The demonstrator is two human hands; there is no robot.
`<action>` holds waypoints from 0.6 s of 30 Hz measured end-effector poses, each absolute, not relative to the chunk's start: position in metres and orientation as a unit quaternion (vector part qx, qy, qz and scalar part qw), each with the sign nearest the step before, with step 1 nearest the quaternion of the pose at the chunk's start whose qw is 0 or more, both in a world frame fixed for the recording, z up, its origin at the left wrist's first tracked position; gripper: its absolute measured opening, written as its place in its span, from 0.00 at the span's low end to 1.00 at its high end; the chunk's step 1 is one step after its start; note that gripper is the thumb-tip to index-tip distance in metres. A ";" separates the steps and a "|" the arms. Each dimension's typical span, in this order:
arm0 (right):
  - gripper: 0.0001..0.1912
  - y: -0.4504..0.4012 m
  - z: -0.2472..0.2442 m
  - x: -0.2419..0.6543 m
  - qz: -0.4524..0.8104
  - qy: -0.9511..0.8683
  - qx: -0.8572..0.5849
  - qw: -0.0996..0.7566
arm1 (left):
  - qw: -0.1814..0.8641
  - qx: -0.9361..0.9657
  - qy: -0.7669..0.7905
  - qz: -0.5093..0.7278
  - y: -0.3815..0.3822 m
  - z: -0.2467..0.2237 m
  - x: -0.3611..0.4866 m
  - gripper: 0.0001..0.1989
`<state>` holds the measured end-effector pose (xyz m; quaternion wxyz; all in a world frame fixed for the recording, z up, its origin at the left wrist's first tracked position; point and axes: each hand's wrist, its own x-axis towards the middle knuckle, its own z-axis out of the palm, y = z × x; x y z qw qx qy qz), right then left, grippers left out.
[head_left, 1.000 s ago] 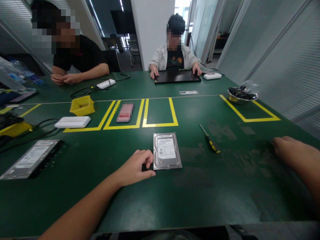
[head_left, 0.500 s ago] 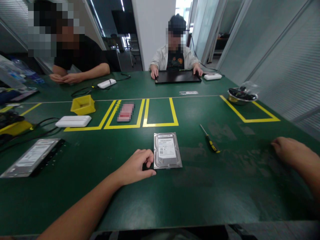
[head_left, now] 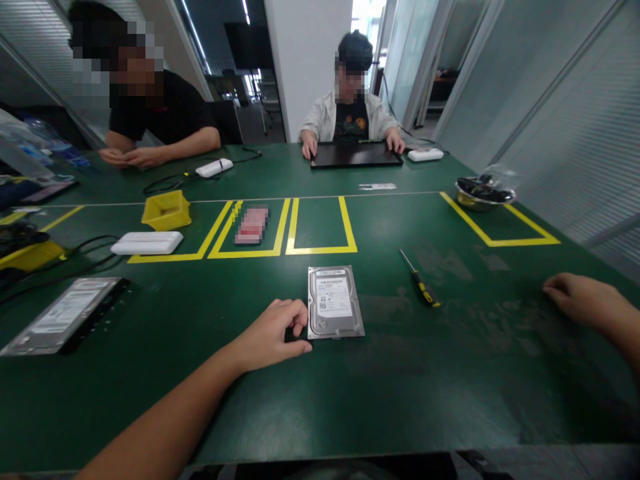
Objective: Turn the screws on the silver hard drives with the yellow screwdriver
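Observation:
A silver hard drive [head_left: 336, 303] with a white label lies flat on the green table in front of me. My left hand [head_left: 283, 330] rests at its left edge, fingers curled and the thumb held apart below them. Nothing is gripped in it; whether the fingertips touch the drive's side I cannot tell. To the drive's right lies a black-and-yellow screwdriver [head_left: 424, 288], its tip pointing away from me. Farther right, my right hand [head_left: 580, 297] rests on the table, loosely closed, its fingers together, with no object showing in it.
Another labelled drive-like unit [head_left: 70, 313] lies at left. Beyond are a yellow bin [head_left: 167, 210], a white power strip [head_left: 147, 243], a pixelated pink item [head_left: 253, 225] and a metal bowl [head_left: 485, 197] of dark items. Two people sit opposite, one holding a black panel [head_left: 356, 155].
Both my hands, the hard drive and the screwdriver stay where they were. The view has shifted very slightly, and the person at far left has moved their head a little.

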<state>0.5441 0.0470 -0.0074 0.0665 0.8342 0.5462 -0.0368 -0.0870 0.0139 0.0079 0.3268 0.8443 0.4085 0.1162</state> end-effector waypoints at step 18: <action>0.06 0.047 -0.008 0.545 -0.028 0.543 0.838 0.040 | 0.322 0.846 0.408 0.121 0.014 0.005 -0.088 0.14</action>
